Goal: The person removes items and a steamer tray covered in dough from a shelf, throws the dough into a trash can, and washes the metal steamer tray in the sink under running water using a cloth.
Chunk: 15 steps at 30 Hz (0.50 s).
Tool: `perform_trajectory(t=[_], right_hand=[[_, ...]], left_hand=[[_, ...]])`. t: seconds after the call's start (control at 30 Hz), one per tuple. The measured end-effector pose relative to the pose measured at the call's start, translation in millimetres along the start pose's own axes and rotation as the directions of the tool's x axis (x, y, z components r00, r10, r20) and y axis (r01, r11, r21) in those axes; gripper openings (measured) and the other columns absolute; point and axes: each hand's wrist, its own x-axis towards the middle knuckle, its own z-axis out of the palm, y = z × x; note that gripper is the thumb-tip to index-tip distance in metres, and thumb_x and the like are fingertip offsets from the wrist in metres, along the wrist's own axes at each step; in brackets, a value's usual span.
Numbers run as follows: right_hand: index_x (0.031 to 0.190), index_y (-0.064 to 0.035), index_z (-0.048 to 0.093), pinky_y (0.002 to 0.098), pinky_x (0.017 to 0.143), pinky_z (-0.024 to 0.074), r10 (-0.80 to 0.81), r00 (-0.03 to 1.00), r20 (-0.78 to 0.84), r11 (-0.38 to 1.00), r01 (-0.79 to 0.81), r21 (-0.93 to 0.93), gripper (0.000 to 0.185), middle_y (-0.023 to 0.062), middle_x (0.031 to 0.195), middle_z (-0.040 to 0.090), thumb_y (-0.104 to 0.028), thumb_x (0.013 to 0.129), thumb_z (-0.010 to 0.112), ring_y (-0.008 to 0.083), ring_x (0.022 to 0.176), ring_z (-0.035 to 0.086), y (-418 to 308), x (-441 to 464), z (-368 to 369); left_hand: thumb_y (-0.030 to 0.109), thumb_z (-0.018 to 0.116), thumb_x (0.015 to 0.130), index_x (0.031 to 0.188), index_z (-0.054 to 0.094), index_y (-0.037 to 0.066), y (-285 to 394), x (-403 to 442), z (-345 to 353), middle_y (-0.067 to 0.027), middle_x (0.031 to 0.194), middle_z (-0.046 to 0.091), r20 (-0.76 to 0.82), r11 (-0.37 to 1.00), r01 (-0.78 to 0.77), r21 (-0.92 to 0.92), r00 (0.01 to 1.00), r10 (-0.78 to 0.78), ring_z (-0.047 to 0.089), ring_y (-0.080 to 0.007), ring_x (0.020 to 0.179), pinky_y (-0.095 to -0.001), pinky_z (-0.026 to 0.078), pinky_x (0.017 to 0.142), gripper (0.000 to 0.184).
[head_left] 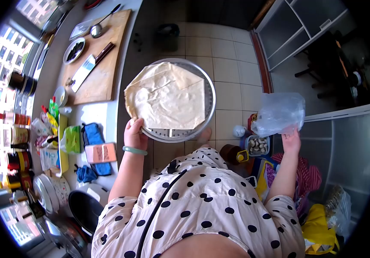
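Observation:
My left hand [135,133] grips the near left edge of a round metal steamer tray [211,92], with its thumb on top. A folded cream-coloured sheet [170,99] lies across the tray and covers most of it; some holes show along the near rim. Out to the right, my right hand [291,136] is closed on the lower edge of a translucent plastic bag [281,114], which hangs away from the tray. A green bangle sits on my left wrist.
On the left counter lie a wooden cutting board [101,77] with a cleaver [83,74], a ladle [96,30] and a dark-filled bowl [74,50]. Seasoning bottles [20,135] line the window. By the right wall are a brown jug [232,153] and a mushroom-like tub [258,145].

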Motion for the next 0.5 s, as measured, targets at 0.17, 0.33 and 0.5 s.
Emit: perform_trajectory(t=[0.17, 0.33, 0.5], right_hand=[[0.117, -0.0078, 0.045, 0.0418, 0.093, 0.0368, 0.141, 0.989, -0.046, 0.972, -0.130, 0.194, 0.031, 0.0136, 0.118, 0.050, -0.022, 0.090, 0.045, 0.0276, 0.112, 0.045, 4, 99, -54], [0.115, -0.0086, 0.045, 0.0477, 0.090, 0.0365, 0.076, 0.965, -0.250, 0.996, -0.063, 0.058, 0.035, 0.0134, 0.115, 0.051, -0.026, 0.085, 0.051, 0.0303, 0.106, 0.048, 14, 132, -57], [0.098, -0.0105, 0.055, 0.0419, 0.069, 0.0467, -0.184, 0.906, -0.380, 0.976, 0.213, 0.034, 0.026, 0.0096, 0.090, 0.058, -0.020, 0.075, 0.064, 0.0276, 0.086, 0.056, 9, 138, -112]], left_hand=[[0.005, 0.057, 0.076, 0.092, 0.051, 0.002, 2, 47, 36, -0.0060, 0.082, 0.059, 0.004, 0.997, -0.072, -0.005, 0.997, 0.072, 0.060, -0.0172, 0.072, -0.0294, 0.051, 0.066, 0.017], [0.007, 0.059, 0.076, 0.081, 0.054, 0.007, -1, 96, 71, -0.0025, 0.078, 0.058, -0.005, 0.997, -0.058, 0.051, 0.998, 0.058, 0.059, -0.0154, 0.071, -0.0283, 0.050, 0.065, 0.006], [0.018, 0.056, 0.081, 0.088, 0.055, 0.009, -14, 131, 100, -0.0044, 0.085, 0.058, -0.069, 0.992, 0.077, 0.103, 0.995, -0.070, 0.058, -0.0190, 0.081, -0.0350, 0.050, 0.070, 0.011]])
